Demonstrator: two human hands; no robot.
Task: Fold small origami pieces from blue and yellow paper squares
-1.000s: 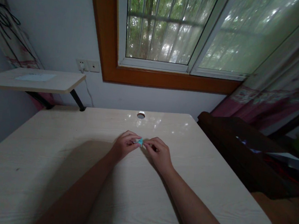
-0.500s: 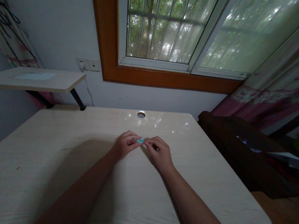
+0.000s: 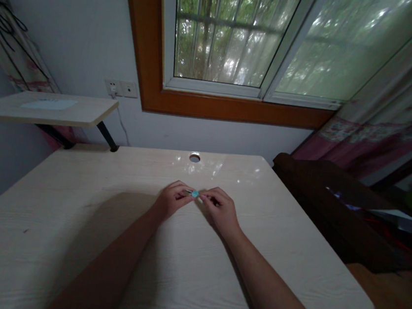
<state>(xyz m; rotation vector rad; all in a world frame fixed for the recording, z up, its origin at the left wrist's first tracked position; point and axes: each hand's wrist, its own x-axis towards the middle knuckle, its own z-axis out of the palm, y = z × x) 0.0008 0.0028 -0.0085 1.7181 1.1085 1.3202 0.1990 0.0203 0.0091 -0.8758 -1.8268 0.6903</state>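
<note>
Pinching a small teal piece (image 3: pixel 194 194) between thumb and fingertips, the left hand (image 3: pixel 171 200) is nearly closed, the piece showing at its right-hand edge. Just to the right, the right hand (image 3: pixel 221 210) has its thumb and fingers drawn together in a narrow pinch close against the piece; whether it also has hold of it I cannot tell, since the contact is too small to make out. Both hands are over the far half of the pale tabletop (image 3: pixel 292 243), near its middle, with the piece between them and a broad shadow falling to the left. Beyond them, near the far edge, is a round hole (image 3: pixel 194 158). At the far left a raised shelf (image 3: pixel 88 111) on black supports bears a pale sheet (image 3: pixel 50 103). Past the far edge is a barred window (image 3: pixel 226 38) in a brown frame (image 3: pixel 233 109), and to the right stands dark wooden furniture (image 3: pixel 309 196).
</note>
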